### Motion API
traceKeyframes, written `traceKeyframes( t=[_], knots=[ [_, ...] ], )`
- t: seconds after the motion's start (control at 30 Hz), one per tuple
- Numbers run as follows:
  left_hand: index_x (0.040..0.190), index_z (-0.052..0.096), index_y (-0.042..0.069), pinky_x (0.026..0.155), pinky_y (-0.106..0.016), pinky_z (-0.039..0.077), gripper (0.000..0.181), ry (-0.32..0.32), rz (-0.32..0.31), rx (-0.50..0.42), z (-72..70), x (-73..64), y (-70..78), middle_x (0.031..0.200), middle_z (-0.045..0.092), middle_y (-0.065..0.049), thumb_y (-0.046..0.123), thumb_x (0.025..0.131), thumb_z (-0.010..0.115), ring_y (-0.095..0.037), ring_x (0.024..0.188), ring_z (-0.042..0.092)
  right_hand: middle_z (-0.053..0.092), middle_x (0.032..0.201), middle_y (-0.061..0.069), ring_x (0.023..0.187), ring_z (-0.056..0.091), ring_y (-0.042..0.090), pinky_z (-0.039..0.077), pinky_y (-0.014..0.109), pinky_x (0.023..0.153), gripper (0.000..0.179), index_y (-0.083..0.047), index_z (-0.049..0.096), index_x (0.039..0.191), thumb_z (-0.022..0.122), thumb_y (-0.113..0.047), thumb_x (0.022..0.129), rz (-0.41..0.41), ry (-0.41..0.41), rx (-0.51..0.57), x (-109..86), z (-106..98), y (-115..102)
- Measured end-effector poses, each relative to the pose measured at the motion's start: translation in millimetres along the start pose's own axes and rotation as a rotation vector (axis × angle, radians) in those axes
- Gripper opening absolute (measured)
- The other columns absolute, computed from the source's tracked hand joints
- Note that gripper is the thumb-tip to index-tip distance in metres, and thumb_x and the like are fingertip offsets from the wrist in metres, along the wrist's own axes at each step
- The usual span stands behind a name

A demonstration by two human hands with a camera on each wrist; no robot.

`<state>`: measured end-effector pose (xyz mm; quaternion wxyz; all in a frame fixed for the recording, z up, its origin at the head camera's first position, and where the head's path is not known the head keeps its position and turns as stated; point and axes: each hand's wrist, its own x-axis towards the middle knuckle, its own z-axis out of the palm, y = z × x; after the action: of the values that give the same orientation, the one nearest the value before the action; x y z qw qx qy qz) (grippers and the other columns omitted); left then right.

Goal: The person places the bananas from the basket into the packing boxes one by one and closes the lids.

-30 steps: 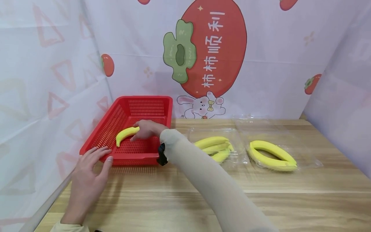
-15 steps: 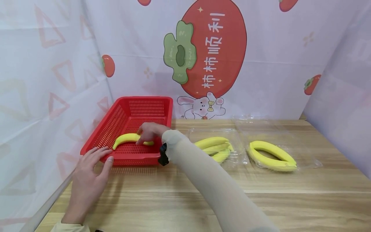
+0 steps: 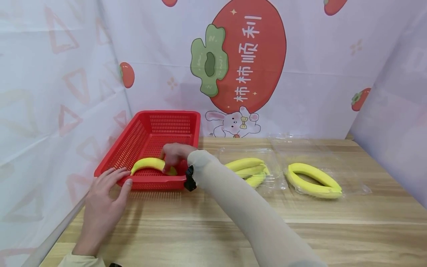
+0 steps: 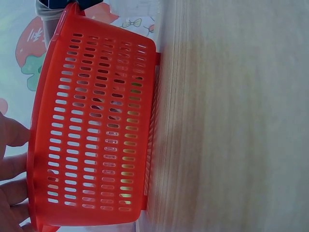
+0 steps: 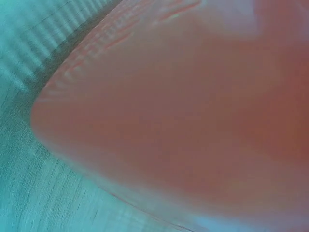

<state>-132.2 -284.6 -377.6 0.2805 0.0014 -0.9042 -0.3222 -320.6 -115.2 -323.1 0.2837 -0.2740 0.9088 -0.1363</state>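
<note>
Inside the red plastic basket [image 3: 116, 150], my right hand [image 3: 175, 152] reaches down over a yellow banana [image 3: 146, 163]. Its thumb and fingers straddle the banana's right part and pinch it. The banana lies crosswise near the basket's front wall. My left hand [image 3: 106, 200] rests with extended fingers on the basket's front left rim. In the left wrist view, fingertips [image 4: 17, 134] meet the rim, and yellow shows through the slots of the basket wall [image 4: 96, 145]. The right wrist view is filled by a blurred red surface [image 5: 169, 111], and the hand is hidden there.
Right of the basket, a clear plastic box [image 3: 271, 163] holds several bananas [image 3: 247, 163]. Farther right, another clear box [image 3: 350, 181] has two bananas [image 3: 311, 172] set in a ring. Printed cloth walls [image 3: 300, 92] enclose the wooden table [image 3: 186, 233] at the back and sides.
The banana has turned level and shifted toward the basket's front, with my right hand moving slightly right and nearer alongside it. My left hand stays at the rim.
</note>
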Motion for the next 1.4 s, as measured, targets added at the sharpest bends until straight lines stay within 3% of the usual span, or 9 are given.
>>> traceKeyframes(
  t=[0.23,0.4,0.53,0.7,0.9,1.03,1.17,1.4],
  knots=[
    [0.136,0.070,0.007,0.121,-0.074,0.031,0.037,-0.001,-0.002,0.001,0.0,0.1,0.6,0.144,0.066,-0.021,0.025,0.104,0.067,-0.045,0.145,0.046,0.068,0.097,-0.001,0.086,0.059,0.013,0.049,0.019,0.070,0.023,-0.018,0.078,0.118,0.080,-0.028,0.096,-0.037,-0.023,-0.051,1.4,0.6,2.6],
    [0.137,0.069,0.006,0.120,-0.075,0.032,0.039,-0.007,-0.017,0.012,-0.4,-0.6,2.1,0.146,0.065,-0.021,0.026,0.104,0.067,-0.044,0.146,0.045,0.055,0.076,-0.002,0.068,0.047,0.010,0.038,0.019,0.060,0.011,-0.014,0.078,0.099,0.078,-0.025,0.098,-0.080,-0.034,-0.086,3.5,1.8,4.4],
    [0.138,0.068,0.005,0.120,-0.076,0.031,0.040,-0.010,-0.021,0.017,0.1,-1.0,2.2,0.146,0.064,-0.022,0.026,0.104,0.066,-0.045,0.147,0.044,0.048,0.067,-0.002,0.062,0.044,0.010,0.035,0.020,0.057,0.018,-0.016,0.073,0.082,0.076,-0.022,0.099,-0.090,-0.048,-0.076,3.5,2.6,5.8],
    [0.138,0.068,0.005,0.122,-0.075,0.029,0.040,-0.009,-0.014,0.009,0.1,-0.8,1.3,0.146,0.064,-0.021,0.026,0.105,0.066,-0.045,0.147,0.044,0.047,0.062,-0.002,0.058,0.045,0.010,0.037,0.020,0.055,0.026,-0.016,0.070,0.074,0.077,-0.022,0.098,-0.110,-0.051,-0.073,2.8,3.0,5.9],
    [0.139,0.068,0.005,0.120,-0.077,0.031,0.040,-0.012,-0.017,0.004,0.5,-0.4,0.0,0.147,0.064,-0.020,0.026,0.104,0.066,-0.044,0.148,0.044,0.058,0.071,-0.001,0.065,0.053,0.010,0.045,0.020,0.058,0.018,-0.016,0.073,0.081,0.080,-0.023,0.096,-0.109,-0.023,-0.027,1.2,2.3,5.4],
    [0.138,0.069,0.005,0.120,-0.077,0.031,0.040,-0.013,-0.021,0.005,0.8,-0.3,0.2,0.147,0.064,-0.021,0.026,0.104,0.066,-0.044,0.148,0.043,0.069,0.085,-0.001,0.075,0.059,0.012,0.051,0.020,0.063,0.007,-0.017,0.081,0.097,0.080,-0.024,0.096,-0.120,-0.010,0.017,-0.8,0.6,5.0],
    [0.138,0.069,0.005,0.120,-0.077,0.031,0.040,-0.010,-0.020,0.005,1.3,-0.4,0.2,0.147,0.064,-0.021,0.026,0.104,0.067,-0.044,0.148,0.043,0.075,0.093,-0.002,0.082,0.062,0.011,0.055,0.019,0.071,0.017,-0.015,0.083,0.111,0.079,-0.022,0.097,-0.171,0.003,0.026,-2.2,-0.2,5.4],
    [0.137,0.069,0.006,0.120,-0.076,0.032,0.039,-0.003,-0.016,0.005,1.1,-0.7,0.0,0.145,0.065,-0.021,0.025,0.103,0.067,-0.044,0.147,0.045,0.077,0.094,-0.002,0.083,0.066,0.011,0.059,0.019,0.075,0.023,-0.014,0.082,0.117,0.080,-0.022,0.096,-0.230,0.071,0.074,-4.4,-0.1,5.7]
  ],
)
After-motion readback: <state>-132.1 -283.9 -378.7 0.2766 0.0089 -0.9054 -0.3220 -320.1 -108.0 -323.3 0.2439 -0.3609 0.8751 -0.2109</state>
